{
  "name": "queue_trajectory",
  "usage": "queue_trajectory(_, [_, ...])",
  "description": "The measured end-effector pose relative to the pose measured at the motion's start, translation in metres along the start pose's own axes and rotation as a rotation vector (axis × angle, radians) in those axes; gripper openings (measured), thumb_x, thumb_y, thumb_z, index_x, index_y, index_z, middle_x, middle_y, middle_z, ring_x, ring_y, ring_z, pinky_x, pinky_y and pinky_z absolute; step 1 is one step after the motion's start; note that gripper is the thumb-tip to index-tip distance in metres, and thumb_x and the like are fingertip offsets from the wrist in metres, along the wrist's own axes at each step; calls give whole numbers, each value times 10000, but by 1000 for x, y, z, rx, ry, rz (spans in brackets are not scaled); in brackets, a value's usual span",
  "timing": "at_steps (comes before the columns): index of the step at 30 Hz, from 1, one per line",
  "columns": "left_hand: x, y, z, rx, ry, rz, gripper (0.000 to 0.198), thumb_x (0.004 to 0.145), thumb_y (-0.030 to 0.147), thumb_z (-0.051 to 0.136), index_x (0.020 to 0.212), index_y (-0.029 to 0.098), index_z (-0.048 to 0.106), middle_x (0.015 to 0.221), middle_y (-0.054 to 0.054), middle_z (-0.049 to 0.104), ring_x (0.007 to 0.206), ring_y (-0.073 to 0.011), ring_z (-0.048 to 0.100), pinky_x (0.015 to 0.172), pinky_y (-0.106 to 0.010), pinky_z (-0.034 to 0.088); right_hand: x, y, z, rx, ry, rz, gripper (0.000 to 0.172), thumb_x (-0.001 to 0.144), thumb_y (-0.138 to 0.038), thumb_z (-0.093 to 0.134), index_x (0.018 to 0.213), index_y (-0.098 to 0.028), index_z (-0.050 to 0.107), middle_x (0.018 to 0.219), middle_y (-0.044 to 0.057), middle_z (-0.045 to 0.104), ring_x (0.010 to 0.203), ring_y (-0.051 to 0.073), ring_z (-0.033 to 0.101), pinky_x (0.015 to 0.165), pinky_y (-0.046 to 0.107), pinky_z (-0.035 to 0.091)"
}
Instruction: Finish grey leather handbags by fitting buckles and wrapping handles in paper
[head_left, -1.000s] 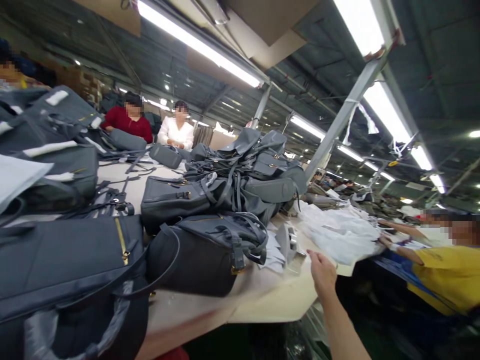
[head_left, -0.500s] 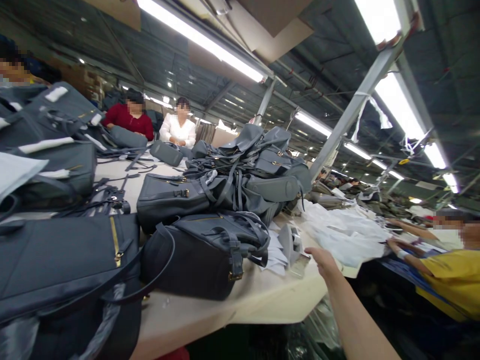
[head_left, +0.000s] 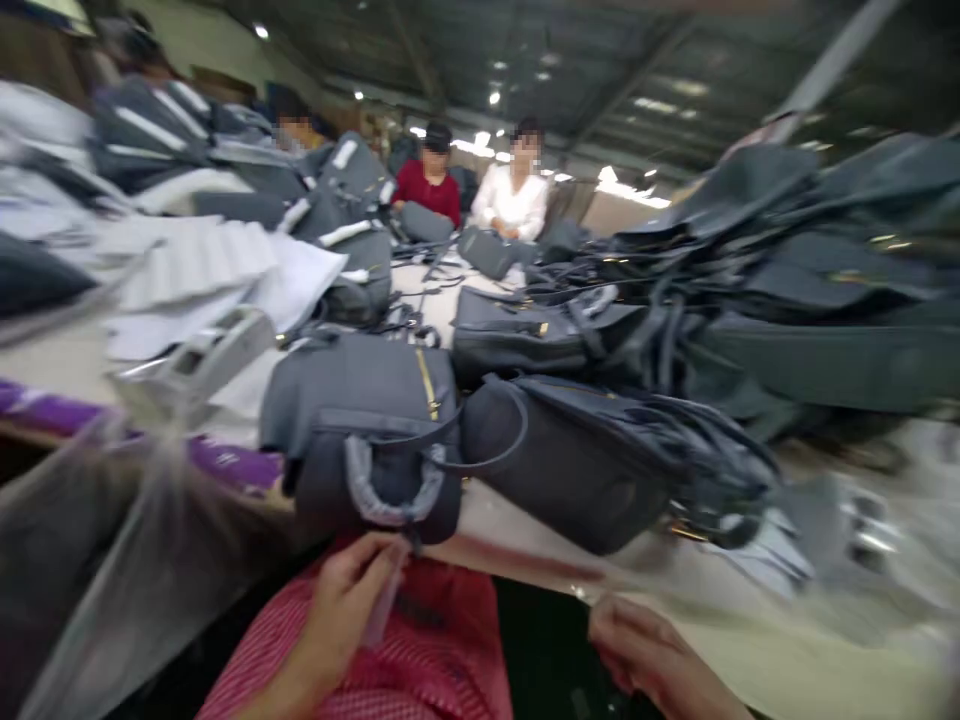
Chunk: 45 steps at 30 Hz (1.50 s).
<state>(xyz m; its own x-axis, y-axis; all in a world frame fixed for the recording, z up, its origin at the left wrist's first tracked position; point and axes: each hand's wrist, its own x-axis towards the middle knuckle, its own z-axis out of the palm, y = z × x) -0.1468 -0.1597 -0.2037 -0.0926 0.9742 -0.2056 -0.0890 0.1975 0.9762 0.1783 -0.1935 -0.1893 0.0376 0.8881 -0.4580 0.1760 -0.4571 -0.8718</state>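
My left hand (head_left: 352, 595) is closed at the table's front edge, below a dark grey-blue backpack (head_left: 360, 390). A thin, pale translucent strip (head_left: 381, 610) hangs from its pinched fingers. Just above the fingertips is the bag's top handle (head_left: 394, 500), wrapped in clear plastic. My right hand (head_left: 637, 640) is curled below the table edge, apart from the bags. A tiny shiny speck shows by its fingertips; motion blur hides what it may hold. Right of the backpack lies a second dark bag (head_left: 562, 460) with a looped strap.
Tape dispensers stand left (head_left: 217, 350) and right (head_left: 862, 530) on the table. White paper sheets (head_left: 202, 270) lie at left. A large bag pile (head_left: 825, 300) rises at right. Clear plastic sheeting (head_left: 135, 560) drapes over the left edge. Two people (head_left: 427, 190) work across the table.
My view has swung left and down. My right hand has drawn back from the right tape dispenser to below the table edge. My left hand has come into view by the backpack handle.
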Motion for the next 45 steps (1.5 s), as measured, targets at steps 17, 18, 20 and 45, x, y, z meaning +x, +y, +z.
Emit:
queue_trajectory(17, [-36,-26,-14,148,76,402,292,901,208,556,1191,194,578,864,-37,684,763,-159,626,733,-269,487,27,-57,177,4,-436,-235,384,742,-545,728,882,-191,775,824,42,725,839,234,624,781,319,482])
queue_trajectory(18, [-37,-27,-18,223,90,472,322,901,188,551,1222,200,577,886,-47,694,790,-168,634,763,-285,490,27,-58,179,-7,-426,-242,387,741,-548,728,886,-194,781,829,43,734,855,241,631,796,323,485])
queue_trajectory(20, [-37,-27,-25,359,55,604,337,904,164,533,1227,214,618,938,-76,716,850,-194,646,815,-323,490,27,-59,182,-19,-422,-242,386,734,-549,733,876,-194,789,828,44,742,843,240,637,793,321,490])
queue_trajectory(45, [-31,-8,-25,-156,53,30,219,717,244,686,717,186,474,621,57,504,566,-87,475,519,-201,356,32,-33,219,537,-262,51,472,507,-296,924,922,-201,722,752,-2,721,550,100,550,544,213,446])
